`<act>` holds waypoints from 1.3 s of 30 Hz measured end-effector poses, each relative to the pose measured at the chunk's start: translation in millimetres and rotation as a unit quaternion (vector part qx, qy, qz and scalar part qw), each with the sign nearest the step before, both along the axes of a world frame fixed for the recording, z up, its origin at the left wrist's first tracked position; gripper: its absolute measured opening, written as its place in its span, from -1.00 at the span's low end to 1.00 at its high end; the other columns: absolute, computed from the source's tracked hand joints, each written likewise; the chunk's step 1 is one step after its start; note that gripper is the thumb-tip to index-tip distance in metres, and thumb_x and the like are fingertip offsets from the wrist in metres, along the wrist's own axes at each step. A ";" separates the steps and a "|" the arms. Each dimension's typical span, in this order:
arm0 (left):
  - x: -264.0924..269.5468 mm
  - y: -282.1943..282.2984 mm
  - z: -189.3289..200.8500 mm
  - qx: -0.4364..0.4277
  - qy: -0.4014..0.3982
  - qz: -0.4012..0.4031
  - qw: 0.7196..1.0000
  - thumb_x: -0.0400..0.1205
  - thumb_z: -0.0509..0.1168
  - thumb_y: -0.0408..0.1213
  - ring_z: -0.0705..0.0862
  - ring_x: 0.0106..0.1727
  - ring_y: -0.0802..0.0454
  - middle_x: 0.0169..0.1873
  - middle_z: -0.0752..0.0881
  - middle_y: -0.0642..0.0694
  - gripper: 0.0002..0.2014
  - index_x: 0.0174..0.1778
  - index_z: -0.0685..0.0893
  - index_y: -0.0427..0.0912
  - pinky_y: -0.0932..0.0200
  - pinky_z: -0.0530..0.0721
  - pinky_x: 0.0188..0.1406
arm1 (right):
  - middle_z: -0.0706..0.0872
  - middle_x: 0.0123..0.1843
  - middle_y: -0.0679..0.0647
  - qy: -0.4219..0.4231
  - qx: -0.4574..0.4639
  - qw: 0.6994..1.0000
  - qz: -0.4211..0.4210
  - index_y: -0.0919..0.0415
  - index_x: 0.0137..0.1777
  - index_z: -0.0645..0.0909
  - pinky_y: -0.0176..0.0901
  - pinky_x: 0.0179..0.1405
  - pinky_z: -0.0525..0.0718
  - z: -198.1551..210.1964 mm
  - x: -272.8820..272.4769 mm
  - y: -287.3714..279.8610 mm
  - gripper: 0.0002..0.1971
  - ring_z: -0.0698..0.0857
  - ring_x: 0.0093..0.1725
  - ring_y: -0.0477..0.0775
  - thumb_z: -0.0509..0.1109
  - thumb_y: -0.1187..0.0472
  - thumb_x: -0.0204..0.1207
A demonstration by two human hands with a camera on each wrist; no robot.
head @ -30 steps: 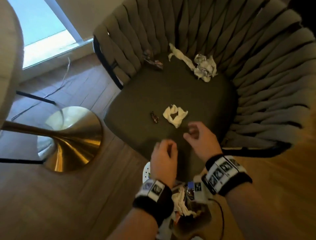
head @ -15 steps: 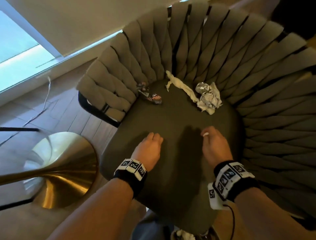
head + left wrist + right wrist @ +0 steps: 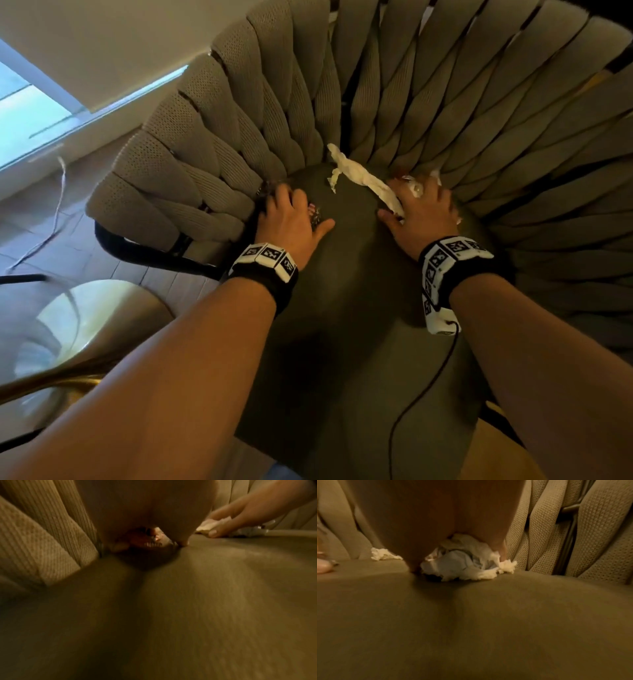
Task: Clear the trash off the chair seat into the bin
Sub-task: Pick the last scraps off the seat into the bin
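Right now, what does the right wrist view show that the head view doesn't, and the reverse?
Only the right wrist view shows the crumpled foil and tissue wad bunched under the right hand. Only the head view shows the left hand over the dark wrapper, plus the brass table base. Both show the twisted tissue strip and the chair seat.

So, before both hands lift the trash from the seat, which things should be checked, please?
1. Left hand over the dark wrapper: ok.
2. Its grip closed on the wrapper: cannot tell.
3. Right hand curled round the crumpled tissue wad: ok.
4. Long tissue strip gathered: not ok, its far end lies loose on the seat.
5. Bin in view: not ok.
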State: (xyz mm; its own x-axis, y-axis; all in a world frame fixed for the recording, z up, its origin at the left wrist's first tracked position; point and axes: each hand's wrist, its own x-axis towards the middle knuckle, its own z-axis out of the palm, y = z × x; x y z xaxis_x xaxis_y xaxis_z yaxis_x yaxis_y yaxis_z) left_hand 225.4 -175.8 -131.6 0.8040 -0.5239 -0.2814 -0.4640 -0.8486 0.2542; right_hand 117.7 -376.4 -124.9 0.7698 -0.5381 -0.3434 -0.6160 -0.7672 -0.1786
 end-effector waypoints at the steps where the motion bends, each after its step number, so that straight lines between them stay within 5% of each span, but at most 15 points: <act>1: -2.9 1.2 -5.4 -0.020 0.003 -0.001 1.000 0.66 0.28 0.14 0.48 0.38 -0.41 0.47 0.36 -0.40 -0.42 0.35 0.46 -0.30 -0.28 0.56 0.32 | 0.17 0.63 0.28 -0.007 -0.010 1.000 0.003 -0.22 0.56 0.27 0.49 0.44 0.32 -1.0 -2.6 3.1 -0.44 0.23 0.54 0.46 0.23 -0.23 0.58; 4: -9.9 0.0 -10.9 -0.081 0.004 -0.019 0.997 0.73 0.22 -0.30 0.55 0.27 -0.50 0.36 0.46 -0.52 -0.72 0.25 0.52 -0.44 -0.26 0.54 0.31 | 0.33 0.53 0.37 -0.024 -0.023 0.999 0.006 -0.01 0.48 0.41 0.41 0.33 0.49 -1.0 -18.8 13.8 -0.55 0.37 0.40 0.49 0.27 -0.03 0.61; 6: -16.3 -2.9 -6.0 -0.080 0.037 -0.025 0.996 0.71 0.18 -0.43 0.57 0.24 -0.47 0.33 0.49 -0.51 -0.74 0.29 0.49 -0.45 -0.21 0.54 0.25 | 0.41 0.50 0.39 -0.022 0.001 1.000 0.008 0.06 0.45 0.45 0.32 0.33 0.50 0.5 -35.6 19.4 -0.59 0.41 0.40 0.50 0.28 0.02 0.62; 10: -41.4 -3.3 18.4 -0.158 0.100 -0.004 0.982 0.69 0.14 -0.48 0.66 -0.01 -0.30 0.05 0.56 -0.27 -0.86 0.11 0.42 -0.20 -0.01 0.52 -0.13 | 0.66 0.20 0.23 -0.020 0.062 0.998 -0.005 0.09 0.37 0.52 0.06 0.05 0.61 20.8 -69.7 34.8 -0.63 0.65 0.16 0.35 0.29 0.01 0.61; 14: -67.3 -8.8 49.6 -0.213 0.144 0.002 0.966 0.75 0.11 -0.41 0.64 0.16 0.02 0.23 0.57 -0.08 -0.66 0.43 0.45 -0.05 0.08 0.63 0.10 | 0.73 -0.16 0.08 -0.011 0.144 0.986 -0.085 0.07 0.11 0.59 -0.01 -0.11 0.68 49.7 -108.3 58.3 -0.79 0.73 -0.14 0.19 0.24 0.01 0.61; 17: -80.2 -16.2 65.3 -0.256 0.126 -0.002 0.959 0.74 0.08 -0.37 0.63 0.12 0.00 0.16 0.59 -0.07 -0.75 0.18 0.64 -0.11 0.08 0.62 0.17 | 0.70 -0.35 0.01 -0.042 0.208 0.960 -0.180 0.01 -0.15 0.56 -0.10 -0.28 0.66 70.5 -142.8 77.2 -0.83 0.70 -0.33 0.02 0.20 0.05 0.62; 20: -77.1 -33.0 76.0 -0.264 0.095 0.005 0.960 0.74 0.11 -0.30 0.62 0.03 0.01 0.03 0.61 -0.06 -0.82 0.06 0.63 -0.14 0.12 0.58 0.03 | 0.68 -0.50 0.06 -0.096 0.237 0.939 -0.232 0.08 -0.30 0.56 -0.09 -0.43 0.65 90.9 -177.1 95.6 -0.73 0.68 -0.49 -0.02 0.18 0.10 0.62; 23: -46.3 -59.1 62.4 -0.184 0.026 0.010 0.983 0.74 0.16 -0.06 0.63 0.14 -0.12 0.15 0.59 -0.15 -0.74 0.26 0.56 -0.08 0.07 0.56 -0.03 | 0.70 -0.49 0.05 -0.119 0.308 0.902 -0.278 0.06 -0.17 0.64 -0.20 -0.56 0.61 110.0 -199.8 110.8 -0.77 0.68 -0.53 -0.10 0.20 0.11 0.64; 26: -10.3 -74.6 29.1 -0.038 0.021 0.001 0.999 0.70 0.25 0.08 0.47 0.42 -0.34 0.44 0.44 -0.34 -0.46 0.56 0.39 -0.05 -0.20 0.55 0.28 | 0.66 -0.52 0.00 -0.138 0.356 0.877 -0.293 0.06 -0.12 0.66 -0.25 -0.54 0.56 116.6 -212.6 116.8 -0.79 0.63 -0.56 -0.15 0.22 0.08 0.64; 28: 0.2 -76.4 5.3 -0.004 0.041 -0.008 0.999 0.71 0.25 0.02 0.43 0.46 -0.44 0.53 0.35 -0.41 -0.48 0.55 0.41 -0.10 -0.27 0.48 0.40 | 0.65 -0.53 0.01 -0.147 0.347 0.879 -0.293 0.07 -0.13 0.66 -0.23 -0.54 0.55 114.5 -216.0 113.8 -0.78 0.64 -0.54 -0.13 0.21 0.07 0.62; 34: -12.7 -60.0 -6.7 -0.027 0.075 -0.034 0.996 0.81 0.04 -0.19 0.44 0.52 -0.41 0.61 0.32 -0.44 -0.56 0.52 0.47 -0.38 -0.12 0.38 0.52 | 0.68 -0.47 0.11 -0.173 0.310 0.891 -0.284 0.10 -0.21 0.63 -0.26 -0.55 0.58 106.3 -215.6 96.8 -0.75 0.65 -0.50 -0.04 0.19 0.08 0.62; 37: -46.4 -40.1 14.0 -0.083 0.137 -0.022 0.987 0.82 0.00 -0.18 0.52 0.47 -0.31 0.45 0.54 -0.40 -0.59 0.38 0.58 -0.39 -0.03 0.40 0.51 | 0.69 -0.44 0.16 -0.180 0.309 0.894 -0.271 0.08 -0.14 0.62 -0.10 -0.50 0.69 109.4 -218.5 97.1 -0.78 0.69 -0.44 0.05 0.18 0.09 0.64; 39: -85.8 -22.8 32.0 -0.122 0.182 0.015 0.976 0.83 0.00 -0.18 0.63 0.31 -0.23 0.26 0.68 -0.33 -0.62 0.27 0.63 -0.35 0.04 0.48 0.32 | 0.70 -0.42 0.12 -0.188 0.305 0.897 -0.258 0.03 -0.11 0.62 -0.12 -0.48 0.68 113.6 -225.6 101.0 -0.80 0.70 -0.40 0.05 0.17 0.11 0.65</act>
State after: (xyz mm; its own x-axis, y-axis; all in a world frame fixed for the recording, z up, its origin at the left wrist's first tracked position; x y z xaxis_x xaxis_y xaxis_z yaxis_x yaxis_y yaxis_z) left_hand 139.6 -198.7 -99.7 0.6899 -0.5888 -0.4211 -0.2817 -0.7543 0.5930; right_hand -107.9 -275.4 -11.2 0.5954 -0.6566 -0.4631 -0.6695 -0.0868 -0.7377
